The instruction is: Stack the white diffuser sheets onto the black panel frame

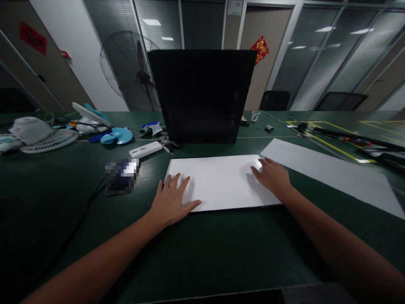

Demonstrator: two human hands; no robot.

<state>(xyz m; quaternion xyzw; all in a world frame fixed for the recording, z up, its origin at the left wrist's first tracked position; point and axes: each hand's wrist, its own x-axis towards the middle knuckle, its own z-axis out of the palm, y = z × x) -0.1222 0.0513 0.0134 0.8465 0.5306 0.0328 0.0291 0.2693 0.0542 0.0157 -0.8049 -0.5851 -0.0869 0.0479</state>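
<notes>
In front of me a white rectangular panel [221,181] lies flat on the green table, with a thin dark edge along its near side. My left hand [172,198] is open, fingers spread over the panel's left end. At the right end, my right hand [272,175] rests with its fingers apart over the surface. Neither hand is gripping anything. Behind the panel stands a large black screen-like panel [202,97], upright. A long white sheet [332,175] lies to the right, beyond my right hand.
Left of the panel are a blurred-out phone-like device [122,176] with a cable and a white stick-shaped device [146,150]. Fan parts, including a white grille [47,139] and light-blue blades [117,136], lie far left. A long black bar [357,137] is at right.
</notes>
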